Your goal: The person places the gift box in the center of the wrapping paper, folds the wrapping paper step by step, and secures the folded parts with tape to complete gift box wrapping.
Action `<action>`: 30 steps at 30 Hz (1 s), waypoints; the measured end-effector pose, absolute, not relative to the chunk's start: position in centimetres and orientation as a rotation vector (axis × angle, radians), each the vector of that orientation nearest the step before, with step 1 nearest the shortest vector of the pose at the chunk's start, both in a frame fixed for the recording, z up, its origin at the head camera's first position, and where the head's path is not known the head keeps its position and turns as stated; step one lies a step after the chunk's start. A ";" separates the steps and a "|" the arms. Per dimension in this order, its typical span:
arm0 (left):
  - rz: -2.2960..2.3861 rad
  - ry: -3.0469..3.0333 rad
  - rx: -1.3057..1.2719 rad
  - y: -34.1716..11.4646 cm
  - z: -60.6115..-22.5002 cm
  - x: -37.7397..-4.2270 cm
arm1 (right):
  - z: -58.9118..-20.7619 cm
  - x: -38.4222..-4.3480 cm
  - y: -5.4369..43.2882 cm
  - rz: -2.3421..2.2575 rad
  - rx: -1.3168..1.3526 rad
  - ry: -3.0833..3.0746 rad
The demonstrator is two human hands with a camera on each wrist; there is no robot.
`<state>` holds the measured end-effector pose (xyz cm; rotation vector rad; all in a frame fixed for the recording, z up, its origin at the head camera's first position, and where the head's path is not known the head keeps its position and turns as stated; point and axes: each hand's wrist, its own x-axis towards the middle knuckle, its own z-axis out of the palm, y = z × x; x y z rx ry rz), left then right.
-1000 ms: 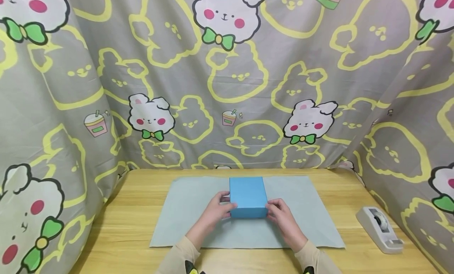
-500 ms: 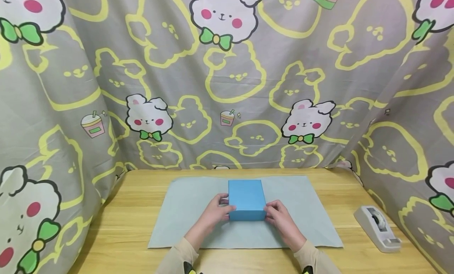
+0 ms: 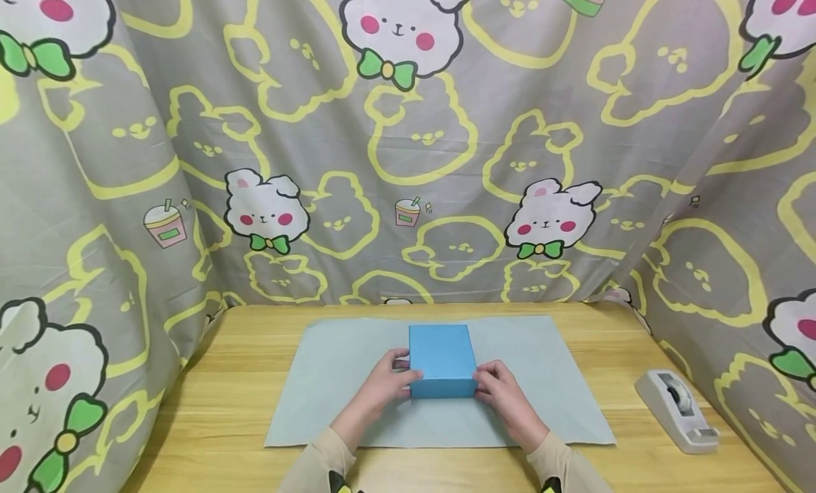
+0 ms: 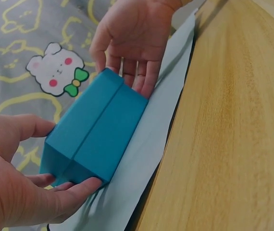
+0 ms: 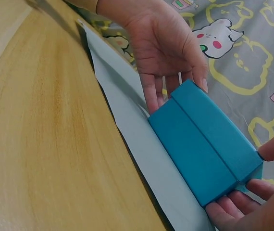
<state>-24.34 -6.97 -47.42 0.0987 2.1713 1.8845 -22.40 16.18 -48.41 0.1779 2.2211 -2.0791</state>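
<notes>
A blue square box (image 3: 440, 353) is over the middle of a pale grey-blue sheet (image 3: 331, 408). In the left wrist view, a seam like a lid's edge runs along the front side of the box (image 4: 96, 125). My left hand (image 3: 381, 383) holds its left side, thumb at the top front corner and fingers along the side. At the opposite side, my right hand (image 3: 506, 394) grips the right front corner between thumb and fingers. In the right wrist view, fingertips of the right hand (image 5: 252, 202) reach the box's lower edge. Whether the box touches the sheet is hard to tell.
A white tape dispenser (image 3: 678, 411) with a roll in it stands on the wooden table (image 3: 210, 408), right of the sheet. Patterned grey curtains (image 3: 433, 160) enclose the table at the back and both sides.
The box has shifted slightly toward the person, both hands keeping hold of it. The sheet and tape dispenser stay put, while the head view turns very slightly.
</notes>
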 end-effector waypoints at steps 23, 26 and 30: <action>1.867 2.178 0.105 -7.2 -47.3 -24.5 | -48.2 -22.5 16.5 -2.054 0.195 2.219; 1.856 2.173 0.111 -7.4 -47.2 -24.6 | -48.0 -22.4 16.6 -2.033 0.197 2.220; 1.870 2.167 0.098 -7.9 -46.9 -25.0 | -47.4 -22.6 17.2 -2.006 0.172 2.230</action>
